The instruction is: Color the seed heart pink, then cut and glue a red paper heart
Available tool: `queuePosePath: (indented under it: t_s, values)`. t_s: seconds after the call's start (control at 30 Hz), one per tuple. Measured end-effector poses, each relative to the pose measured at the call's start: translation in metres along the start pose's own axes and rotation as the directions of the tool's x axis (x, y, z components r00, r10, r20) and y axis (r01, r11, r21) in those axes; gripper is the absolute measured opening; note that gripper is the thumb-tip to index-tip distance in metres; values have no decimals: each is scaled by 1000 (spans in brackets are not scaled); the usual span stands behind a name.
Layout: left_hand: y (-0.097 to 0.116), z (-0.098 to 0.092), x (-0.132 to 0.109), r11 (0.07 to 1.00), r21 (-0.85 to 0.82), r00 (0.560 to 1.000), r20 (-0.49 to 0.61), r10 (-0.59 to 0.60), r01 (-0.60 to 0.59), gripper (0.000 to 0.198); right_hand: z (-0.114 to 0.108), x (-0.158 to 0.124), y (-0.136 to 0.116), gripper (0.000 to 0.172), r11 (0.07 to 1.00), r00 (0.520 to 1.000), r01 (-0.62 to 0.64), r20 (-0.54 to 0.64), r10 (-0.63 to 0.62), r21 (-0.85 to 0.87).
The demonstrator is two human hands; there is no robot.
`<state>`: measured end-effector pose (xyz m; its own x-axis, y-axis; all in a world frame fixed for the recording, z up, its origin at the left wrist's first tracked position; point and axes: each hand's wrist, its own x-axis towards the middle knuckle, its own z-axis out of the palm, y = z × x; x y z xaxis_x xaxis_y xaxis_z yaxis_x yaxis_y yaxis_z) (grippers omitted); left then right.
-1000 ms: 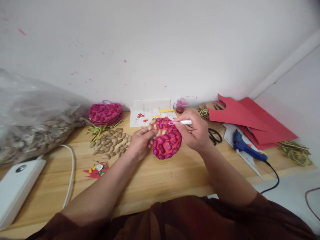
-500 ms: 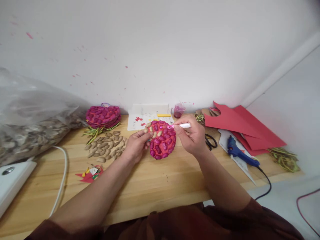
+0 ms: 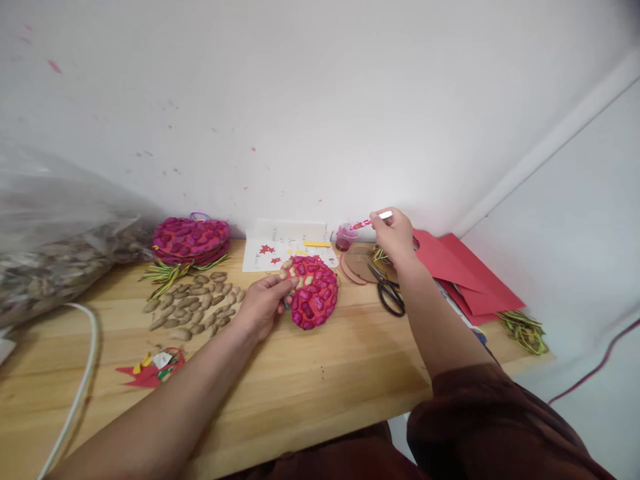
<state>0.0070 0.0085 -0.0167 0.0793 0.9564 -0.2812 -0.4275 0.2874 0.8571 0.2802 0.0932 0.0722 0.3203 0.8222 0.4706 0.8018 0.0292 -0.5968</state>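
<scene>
My left hand (image 3: 264,301) grips the left edge of a round red piece covered in pink-painted peanut shells (image 3: 313,299), held just above the wooden table (image 3: 310,380). Some shells near my fingers are still bare tan. My right hand (image 3: 395,235) is raised at the back of the table, pinching a white-handled brush (image 3: 374,219) with a pink tip. The tip hovers by a small cup of pink paint (image 3: 345,237) against the wall.
A stack of painted shell pieces (image 3: 191,239) and loose peanut shells (image 3: 194,309) lie to the left, beside a clear bag of shells (image 3: 55,247). Black scissors (image 3: 388,293), cardboard discs (image 3: 361,261), red paper sheets (image 3: 463,275) and a white sheet with red stars (image 3: 283,248) sit at the back right.
My right hand lifted the brush off the shell piece and moved it back and right to the paint cup. The left hand kept its hold. The view shifted right.
</scene>
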Motion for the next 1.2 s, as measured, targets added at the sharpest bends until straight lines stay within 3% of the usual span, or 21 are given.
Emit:
queuePosePath:
  t_s: [0.13,0.33,0.63,0.83,0.93,1.03,1.1,1.2]
  values:
    - [-4,-3,4,1000,26,1000,-20,15,-15,46,20,27,-8,19,980,991,-33,117,57,-198]
    - [-5,-2,2,999,-4,999,-17,33,-33,47,52,35,-8,20,916,954,-59,249,169,-397]
    - [-5,1,0,999,4,999,24,48,-48,42,49,30,-7,25,905,960,-65,222,172,-419]
    - [0,3,-4,996,39,997,14,77,-77,36,23,17,-5,24,963,992,-60,87,86,-264]
    - [0,4,-5,996,54,997,10,74,-75,37,12,-2,-7,24,1000,1000,-16,-7,16,18]
    - [0,4,-5,992,89,996,15,86,-87,39,6,-34,-23,21,900,996,89,-34,-83,427]
    - [1,3,-6,988,114,994,27,106,-108,40,4,-59,-40,19,824,992,94,15,-124,559]
    - [2,4,-8,976,150,987,65,149,-157,38,0,-94,-63,19,769,978,132,44,-203,625]
